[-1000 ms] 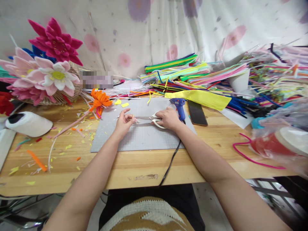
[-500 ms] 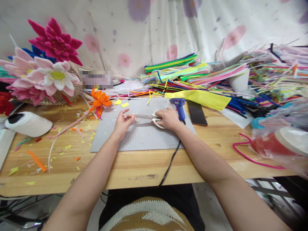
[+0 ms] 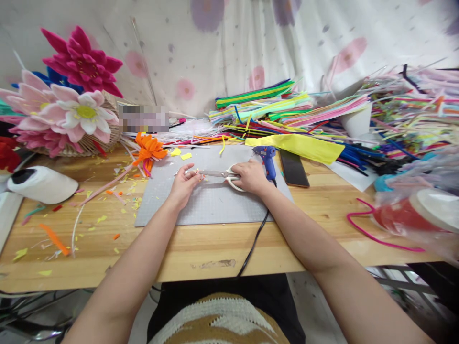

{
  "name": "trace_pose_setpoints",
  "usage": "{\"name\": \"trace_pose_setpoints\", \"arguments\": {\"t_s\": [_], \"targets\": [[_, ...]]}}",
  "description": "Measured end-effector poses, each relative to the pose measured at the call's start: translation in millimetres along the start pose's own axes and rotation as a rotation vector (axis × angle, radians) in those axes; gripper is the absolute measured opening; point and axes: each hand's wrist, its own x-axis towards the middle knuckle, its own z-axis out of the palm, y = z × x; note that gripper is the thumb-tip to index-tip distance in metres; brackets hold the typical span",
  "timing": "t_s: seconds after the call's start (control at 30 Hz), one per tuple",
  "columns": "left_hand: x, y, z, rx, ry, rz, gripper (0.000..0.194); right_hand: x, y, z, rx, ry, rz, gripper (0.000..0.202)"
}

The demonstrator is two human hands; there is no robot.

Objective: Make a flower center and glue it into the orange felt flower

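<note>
Over the grey cutting mat (image 3: 215,208), my left hand (image 3: 184,185) pinches a small, pale and orange piece (image 3: 197,172) between thumb and fingers; its exact shape is too small to tell. My right hand (image 3: 251,177) is closed round the white handles of the scissors (image 3: 215,173). Their blades point left and their tips reach the small piece at my left fingertips. A blue glue gun (image 3: 268,163) lies on the mat just right of my right hand, its black cord running to the table's front edge.
An orange fuzzy flower (image 3: 148,152) lies at the mat's back left corner. A black phone (image 3: 294,168) and yellow sheet (image 3: 297,147) are right of the glue gun. Coloured pipe cleaners (image 3: 265,107) pile along the back. Scraps and a white cone (image 3: 43,185) lie left; a wrapped red roll (image 3: 405,211) stands right.
My left fingers have shifted slightly right and closer together around the small piece. My right hand and the scissors have barely moved.
</note>
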Motion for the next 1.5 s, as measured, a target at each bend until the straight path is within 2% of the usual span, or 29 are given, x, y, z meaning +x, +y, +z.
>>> {"name": "trace_pose_setpoints", "arguments": {"t_s": [0.4, 0.6, 0.7, 0.83, 1.03, 1.27, 1.5], "targets": [[-2.4, 0.3, 2.5, 0.015, -0.004, -0.012, 0.051, 0.7, -0.2, 0.3, -0.004, 0.004, 0.008, 0.041], [0.4, -0.6, 1.6, 0.025, 0.041, 0.037, 0.052, -0.9, 4.9, 2.8, 0.041, 0.128, 0.105, 0.044], [0.9, 0.8, 1.8, 0.007, 0.1, 0.057, 0.051, -1.7, 5.0, 3.7, 0.049, 0.153, 0.098, 0.044], [-0.9, 4.3, 3.0, -0.023, 0.157, 0.034, 0.049, -2.5, 2.4, 3.5, 0.053, 0.127, 0.061, 0.043], [-3.2, 6.3, 4.6, -0.047, 0.137, 0.042, 0.043, -3.3, 0.0, 1.8, 0.058, 0.07, 0.049, 0.041], [3.0, 4.1, 0.1, -0.13, 0.106, -0.04, 0.035, -1.3, -7.7, 4.3, 0.048, 0.042, 0.053, 0.039], [-1.9, 9.2, 4.7, -0.17, 0.153, -0.092, 0.033, -0.8, -9.3, 6.6, 0.052, 0.041, 0.059, 0.039]]}}
